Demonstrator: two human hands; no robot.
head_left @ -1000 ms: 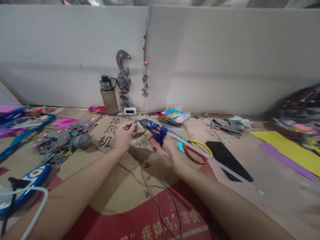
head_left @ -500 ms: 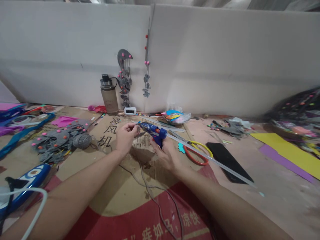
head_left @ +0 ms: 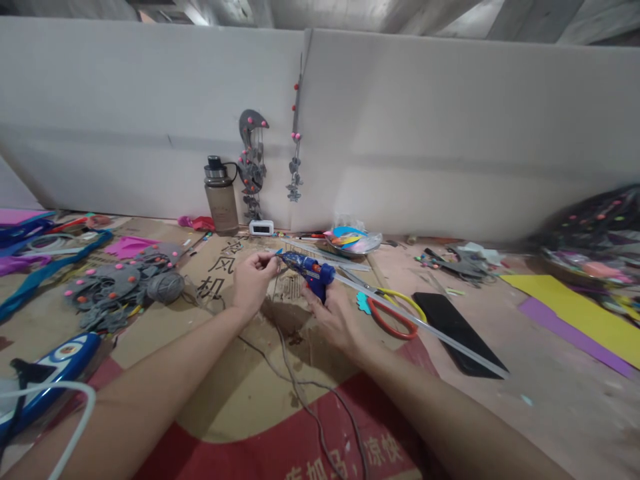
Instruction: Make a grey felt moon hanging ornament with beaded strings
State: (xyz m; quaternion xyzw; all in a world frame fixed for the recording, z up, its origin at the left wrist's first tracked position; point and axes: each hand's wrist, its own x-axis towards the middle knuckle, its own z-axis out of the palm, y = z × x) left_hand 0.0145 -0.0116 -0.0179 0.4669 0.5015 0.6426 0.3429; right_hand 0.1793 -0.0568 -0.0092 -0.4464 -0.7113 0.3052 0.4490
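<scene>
My right hand is wrapped round the handle of a blue hot glue gun. A long clear glue stick runs out of its back end, sloping down to the right. The gun's nozzle points left, at the fingertips of my left hand. That hand is closed in a pinch, with a small blue piece showing at its fingertips; the rest of the piece is hidden. A thin cord trails over the printed cardboard below both hands.
Scissors with red and yellow handles lie right of the gun, beside a black phone. To the left are grey felt pieces with pompoms and a yarn ball. A bottle stands against the white wall.
The camera has tilted up slightly, so the scene sits lower in view. My hands keep nearly the same pose, with the nozzle still at my left fingertips.
</scene>
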